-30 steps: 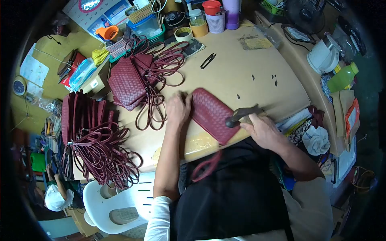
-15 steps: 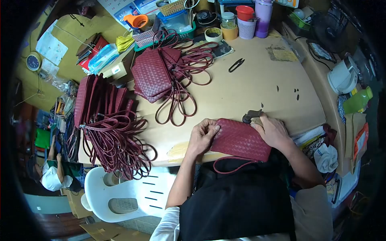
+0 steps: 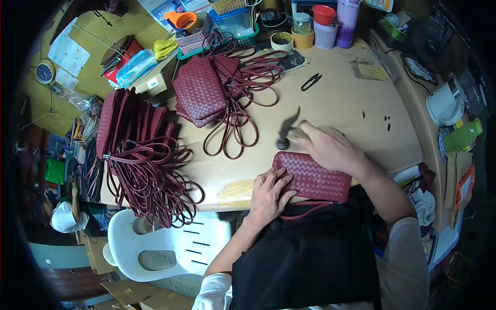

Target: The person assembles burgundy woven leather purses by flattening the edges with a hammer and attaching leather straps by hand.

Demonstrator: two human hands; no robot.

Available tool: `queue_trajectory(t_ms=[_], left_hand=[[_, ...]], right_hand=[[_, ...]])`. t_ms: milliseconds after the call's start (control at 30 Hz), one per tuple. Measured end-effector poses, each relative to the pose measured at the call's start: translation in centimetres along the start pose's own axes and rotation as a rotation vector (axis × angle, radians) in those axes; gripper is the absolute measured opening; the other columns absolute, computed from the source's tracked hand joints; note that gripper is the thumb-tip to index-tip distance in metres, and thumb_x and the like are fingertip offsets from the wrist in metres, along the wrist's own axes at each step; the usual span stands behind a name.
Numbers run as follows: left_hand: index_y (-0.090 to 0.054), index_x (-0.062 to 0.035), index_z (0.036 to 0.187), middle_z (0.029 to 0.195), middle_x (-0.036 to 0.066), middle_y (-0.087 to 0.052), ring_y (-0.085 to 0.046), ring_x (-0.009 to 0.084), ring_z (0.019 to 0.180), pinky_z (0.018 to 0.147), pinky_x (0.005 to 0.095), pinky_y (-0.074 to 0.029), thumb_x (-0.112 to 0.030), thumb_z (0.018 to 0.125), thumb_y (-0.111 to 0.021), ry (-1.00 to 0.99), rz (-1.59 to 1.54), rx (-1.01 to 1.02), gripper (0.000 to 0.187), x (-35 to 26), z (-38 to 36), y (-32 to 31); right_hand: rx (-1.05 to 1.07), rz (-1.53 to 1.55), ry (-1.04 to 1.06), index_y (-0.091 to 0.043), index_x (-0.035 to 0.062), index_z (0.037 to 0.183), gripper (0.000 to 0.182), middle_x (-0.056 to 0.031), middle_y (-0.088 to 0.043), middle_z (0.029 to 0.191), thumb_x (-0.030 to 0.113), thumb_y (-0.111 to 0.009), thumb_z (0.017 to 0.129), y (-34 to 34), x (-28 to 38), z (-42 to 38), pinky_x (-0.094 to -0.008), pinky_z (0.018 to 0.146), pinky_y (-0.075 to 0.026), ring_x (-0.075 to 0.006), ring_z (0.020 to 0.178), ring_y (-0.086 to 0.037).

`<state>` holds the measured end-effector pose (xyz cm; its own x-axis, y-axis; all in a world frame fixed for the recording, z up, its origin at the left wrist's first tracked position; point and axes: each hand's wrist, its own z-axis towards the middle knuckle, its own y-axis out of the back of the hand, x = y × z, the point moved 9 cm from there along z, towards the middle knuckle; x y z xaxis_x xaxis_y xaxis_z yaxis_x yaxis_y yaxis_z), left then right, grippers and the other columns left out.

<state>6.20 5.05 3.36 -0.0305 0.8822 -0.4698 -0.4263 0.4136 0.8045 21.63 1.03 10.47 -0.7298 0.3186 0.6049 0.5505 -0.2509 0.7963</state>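
A burgundy woven wristlet pouch (image 3: 318, 178) lies at the table's front edge, its thin wrist strap hanging toward my lap. My left hand (image 3: 269, 191) rests on the pouch's left end, fingers spread and pressing flat against it. Closed round a hammer's handle, my right hand (image 3: 325, 144) is raised over the far edge of the pouch. The dark hammer head (image 3: 285, 132) is slightly blurred and sits just beyond the pouch's upper left corner, apart from it. Most of the handle is hidden in my fist.
Stacked burgundy pouches (image 3: 199, 90) and another bundle with looped straps (image 3: 150, 170) cover the left side. Thread snips (image 3: 311, 82) lie farther back. Jars, cups and a tape roll (image 3: 281, 41) line the rear. A white chair (image 3: 170, 245) stands front left; a person (image 3: 67, 217) is beyond.
My right hand has swung the hammer up and left, over the pouch's far edge. My left hand has gone from pinching the pouch's left corner to lying flat on its left end.
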Motion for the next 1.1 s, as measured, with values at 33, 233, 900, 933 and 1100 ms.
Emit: queue_trajectory(t_ms=[33, 233, 900, 933, 1100], left_hand=[[-0.065, -0.0077, 0.114, 0.122, 0.012, -0.059, -0.053, 0.0317, 0.110, 0.093, 0.0410, -0.041, -0.033, 0.071, -0.079, -0.007, 0.002, 0.008, 0.052, 0.3, -0.1, -0.2], [-0.064, -0.0101, 0.113, 0.121, 0.009, -0.057, -0.051, 0.0302, 0.104, 0.090, 0.0423, -0.040, -0.042, 0.071, -0.077, 0.035, 0.013, 0.007, 0.054, 0.1, -0.1, -0.3], [-0.055, -0.0181, 0.133, 0.137, 0.010, -0.051, -0.048, 0.0310, 0.126, 0.108, 0.0480, -0.029, -0.035, 0.085, -0.064, -0.060, 0.142, 0.141, 0.052, -2.8, 1.4, -2.7], [-0.055, -0.0181, 0.133, 0.137, 0.010, -0.051, -0.048, 0.0310, 0.126, 0.108, 0.0480, -0.029, -0.035, 0.085, -0.064, -0.065, 0.130, 0.146, 0.052, -3.1, 1.3, -2.7], [-0.054, -0.0180, 0.135, 0.139, 0.011, -0.049, -0.047, 0.0320, 0.126, 0.108, 0.0482, -0.029, -0.034, 0.083, -0.067, -0.041, 0.141, 0.154, 0.057, -3.3, 1.7, -2.6]], right_hand=[[0.004, 0.002, 0.000, -0.050, -0.0001, 0.109, 0.029, -0.0273, -0.061, 0.086, 0.026, -0.053, 0.096, -0.5, 0.8, 0.8, -0.0506, 0.077, -0.046, -0.0471, 0.087, -0.060], [0.151, -0.076, -0.030, -0.051, 0.0008, 0.103, 0.035, -0.0276, -0.063, 0.085, 0.035, -0.050, 0.098, -4.9, -1.4, 2.6, -0.0546, 0.071, -0.046, -0.0476, 0.086, -0.061], [-0.126, 0.038, -0.243, -0.055, -0.0014, 0.111, 0.039, -0.0288, -0.062, 0.098, 0.034, -0.052, 0.096, 3.7, -6.0, -3.5, -0.0491, 0.084, -0.046, -0.0465, 0.098, -0.058], [-0.125, 0.034, -0.257, -0.055, -0.0014, 0.111, 0.039, -0.0288, -0.062, 0.098, 0.034, -0.052, 0.096, 3.2, -7.1, -4.3, -0.0491, 0.084, -0.046, -0.0465, 0.098, -0.058], [0.061, -0.080, -0.444, -0.056, -0.0006, 0.108, 0.044, -0.0288, -0.061, 0.102, 0.041, -0.046, 0.098, 4.9, -11.3, -7.2, -0.0506, 0.085, -0.045, -0.0457, 0.100, -0.058]])
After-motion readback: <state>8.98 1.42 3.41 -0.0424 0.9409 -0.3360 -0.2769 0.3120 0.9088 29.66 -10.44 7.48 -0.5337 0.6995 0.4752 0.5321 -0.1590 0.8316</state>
